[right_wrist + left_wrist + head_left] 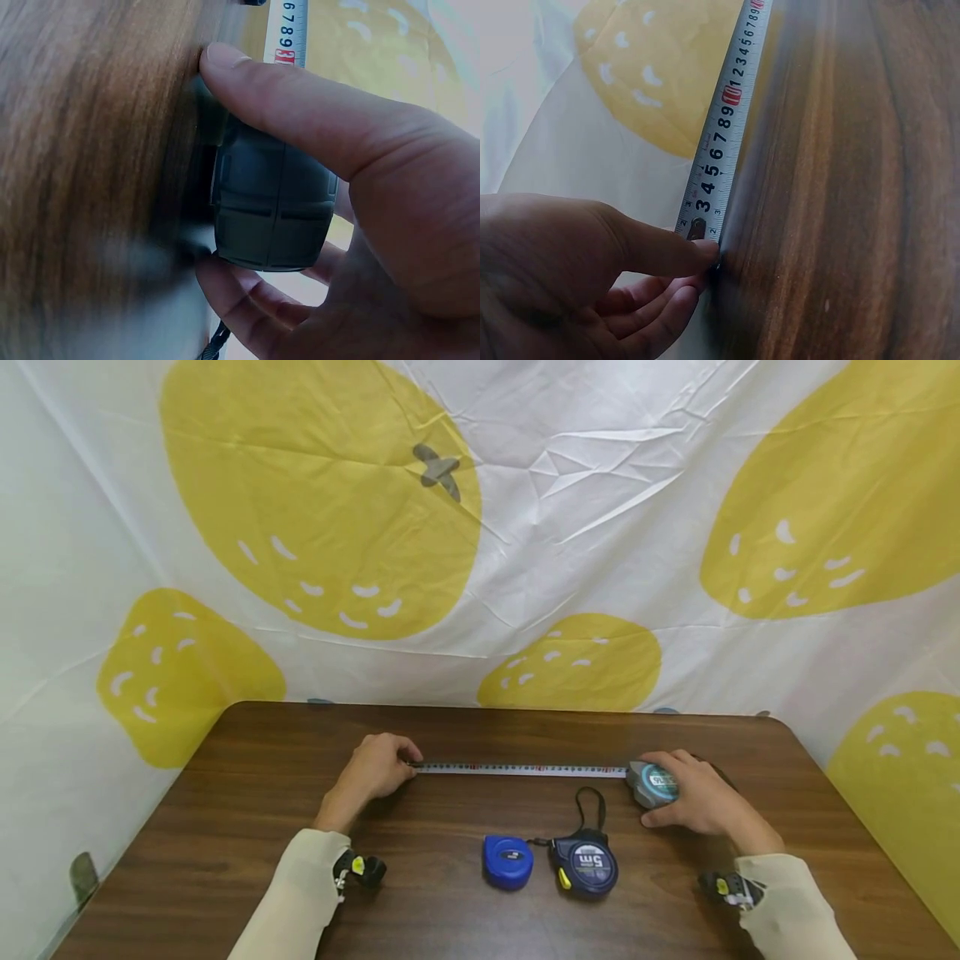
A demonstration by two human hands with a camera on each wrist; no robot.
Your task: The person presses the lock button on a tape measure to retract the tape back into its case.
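Head: tape measure [654,785] at far side of bench [420,877], blade [525,770] out straight; stretching step, I'd judge. Left wrist: my left hand [577,262] pinches blade's end. Right wrist: my right hand [390,195] grips case [274,202]; next likely calls for steady tension.

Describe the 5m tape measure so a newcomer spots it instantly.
On the brown table, look to the near side of the stretched white tape. The 5m tape measure lies there, right of the bright blue tape measure, set apart from it by a darker case and yellow button.
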